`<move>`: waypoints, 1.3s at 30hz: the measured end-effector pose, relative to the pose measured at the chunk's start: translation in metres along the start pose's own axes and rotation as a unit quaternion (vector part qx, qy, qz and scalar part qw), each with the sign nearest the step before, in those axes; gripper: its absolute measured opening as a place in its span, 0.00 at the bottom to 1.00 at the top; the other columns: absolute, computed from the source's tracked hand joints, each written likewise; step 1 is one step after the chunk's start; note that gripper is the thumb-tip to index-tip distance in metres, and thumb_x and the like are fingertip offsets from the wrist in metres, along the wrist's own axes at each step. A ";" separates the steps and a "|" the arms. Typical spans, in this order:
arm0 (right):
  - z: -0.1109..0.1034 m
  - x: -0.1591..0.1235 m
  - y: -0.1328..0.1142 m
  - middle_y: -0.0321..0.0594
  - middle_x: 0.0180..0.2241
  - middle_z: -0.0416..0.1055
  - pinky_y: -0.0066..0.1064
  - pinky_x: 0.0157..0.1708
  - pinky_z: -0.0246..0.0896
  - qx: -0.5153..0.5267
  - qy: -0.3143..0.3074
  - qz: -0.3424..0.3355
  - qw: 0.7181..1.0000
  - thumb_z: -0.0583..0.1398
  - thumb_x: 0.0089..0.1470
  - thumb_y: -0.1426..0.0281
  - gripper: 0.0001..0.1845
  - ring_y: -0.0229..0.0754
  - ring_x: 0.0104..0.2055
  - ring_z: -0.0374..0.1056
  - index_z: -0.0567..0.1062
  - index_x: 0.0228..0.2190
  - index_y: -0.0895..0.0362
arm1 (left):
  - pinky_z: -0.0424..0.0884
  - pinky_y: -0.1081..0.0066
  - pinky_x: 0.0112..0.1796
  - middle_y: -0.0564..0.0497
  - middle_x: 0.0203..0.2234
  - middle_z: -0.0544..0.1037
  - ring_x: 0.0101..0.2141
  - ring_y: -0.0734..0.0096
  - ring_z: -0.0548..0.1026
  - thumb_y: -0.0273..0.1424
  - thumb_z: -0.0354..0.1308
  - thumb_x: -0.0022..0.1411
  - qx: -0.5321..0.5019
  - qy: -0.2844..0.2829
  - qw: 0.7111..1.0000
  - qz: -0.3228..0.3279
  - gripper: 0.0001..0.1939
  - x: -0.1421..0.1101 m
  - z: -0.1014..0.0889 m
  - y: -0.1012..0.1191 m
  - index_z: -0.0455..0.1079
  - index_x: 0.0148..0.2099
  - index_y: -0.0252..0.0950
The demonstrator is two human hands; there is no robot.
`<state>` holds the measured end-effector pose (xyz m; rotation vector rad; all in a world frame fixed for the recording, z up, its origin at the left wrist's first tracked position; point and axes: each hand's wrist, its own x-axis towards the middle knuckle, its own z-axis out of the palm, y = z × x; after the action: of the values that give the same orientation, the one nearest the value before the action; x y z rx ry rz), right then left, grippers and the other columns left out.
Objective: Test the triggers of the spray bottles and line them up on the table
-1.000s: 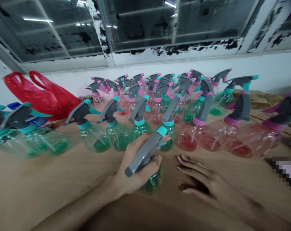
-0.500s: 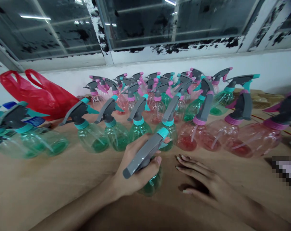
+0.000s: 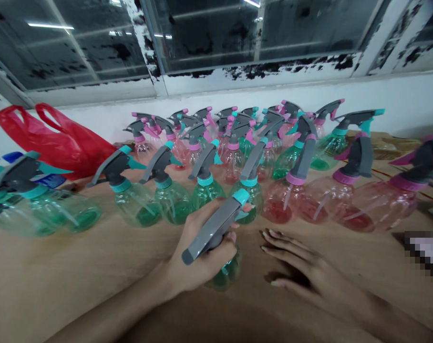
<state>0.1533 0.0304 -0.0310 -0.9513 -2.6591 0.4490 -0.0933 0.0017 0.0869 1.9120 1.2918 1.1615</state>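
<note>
1. Head view, held item: a green spray bottle is gripped at front centre of the counter, nearer than the bottle row. Its grey spray head is seen slanted, with the teal nozzle directed away; whether its base is touching the counter cannot be told.
2. Head view, left hand: fingers and thumb are wrapped around the bottle below the spray head, much of the grip being hidden. The bottle could be twisted or let slip if its smooth, rounded body were held too loosely.
3. Head view, trigger: a fingertip is shown close to the teal trigger. An unintended squeeze could be caused by tightening; whether any liquid would be released cannot be judged.
4. Head view, right hand: it is laid palm down, thumb apart from the loosely extended fingers, nothing being held. Little support could be given in a sudden tip, since the bottle is not touched by it.
5. Head view, row beyond: a green neighbour and a pink bottle are crowded together. Several could be toppled by one forward knock, because little space is left between them.
</note>
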 end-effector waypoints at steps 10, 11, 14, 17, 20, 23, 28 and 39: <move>-0.002 -0.001 0.000 0.34 0.61 0.55 0.46 0.60 0.49 0.021 0.007 0.003 1.000 0.56 0.56 0.58 0.27 0.47 0.63 0.50 0.61 0.57 0.47 | 0.72 0.72 0.28 0.52 0.27 0.74 0.24 0.72 0.72 0.24 0.49 0.45 0.012 -0.008 1.000 -0.019 0.21 0.001 -0.001 0.004 0.70 0.43 0.39; -0.002 -0.001 -0.001 0.34 0.61 0.55 0.47 0.60 0.49 0.026 0.011 0.003 1.000 0.57 0.56 0.58 0.27 0.47 0.63 0.50 0.62 0.57 0.47 | 0.72 0.73 0.28 0.53 0.27 0.74 0.24 0.72 0.72 0.24 0.49 0.45 0.013 -0.010 1.000 -0.016 0.21 0.001 -0.001 0.004 0.70 0.43 0.39; -0.001 -0.001 -0.001 0.35 0.61 0.56 0.46 0.59 0.51 0.039 0.023 0.000 0.999 0.57 0.56 0.59 0.27 0.47 0.62 0.51 0.62 0.57 0.47 | 0.72 0.74 0.28 0.52 0.28 0.75 0.24 0.72 0.73 0.25 0.49 0.45 0.025 -0.015 1.000 -0.011 0.21 0.000 -0.002 0.004 0.69 0.44 0.39; -0.001 0.000 -0.001 0.36 0.61 0.56 0.45 0.59 0.51 0.033 0.023 -0.001 0.999 0.57 0.56 0.59 0.27 0.47 0.62 0.51 0.62 0.57 0.47 | 0.73 0.74 0.28 0.53 0.28 0.75 0.24 0.72 0.73 0.25 0.49 0.45 0.024 -0.015 0.999 -0.017 0.21 -0.001 -0.002 0.004 0.69 0.44 0.39; -0.001 0.000 0.000 0.36 0.61 0.55 0.45 0.60 0.50 0.018 0.012 -0.002 1.000 0.56 0.57 0.58 0.27 0.47 0.63 0.50 0.62 0.57 0.48 | 0.72 0.74 0.28 0.53 0.29 0.74 0.25 0.72 0.73 0.23 0.49 0.45 0.011 -0.014 1.000 -0.025 0.22 -0.001 -0.001 0.005 0.69 0.44 0.40; 0.000 -0.001 0.001 0.36 0.62 0.54 0.45 0.59 0.50 0.006 0.002 -0.003 1.000 0.56 0.57 0.57 0.27 0.46 0.63 0.49 0.61 0.57 0.48 | 0.72 0.72 0.29 0.53 0.29 0.74 0.25 0.72 0.72 0.22 0.50 0.44 0.007 -0.009 1.000 -0.027 0.21 -0.001 -0.001 0.005 0.69 0.43 0.40; -0.001 0.000 -0.001 0.36 0.61 0.56 0.45 0.59 0.50 0.023 0.017 -0.006 1.000 0.56 0.57 0.59 0.27 0.47 0.62 0.50 0.61 0.57 0.48 | 0.72 0.71 0.31 0.53 0.30 0.74 0.27 0.70 0.73 0.23 0.50 0.45 0.004 -0.007 1.000 -0.027 0.20 -0.001 0.000 0.004 0.69 0.42 0.40; 0.000 -0.001 0.001 0.35 0.61 0.56 0.46 0.59 0.51 0.037 0.028 -0.007 0.999 0.57 0.56 0.60 0.27 0.47 0.62 0.51 0.61 0.57 0.47 | 0.73 0.68 0.37 0.52 0.38 0.77 0.35 0.66 0.75 0.24 0.51 0.50 0.031 0.015 0.999 -0.023 0.18 -0.002 0.001 0.005 0.69 0.45 0.42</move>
<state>0.1546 0.0300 -0.0317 -0.9096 -2.5793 0.5068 -0.0909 -0.0015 0.0900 1.9063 1.3956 1.1435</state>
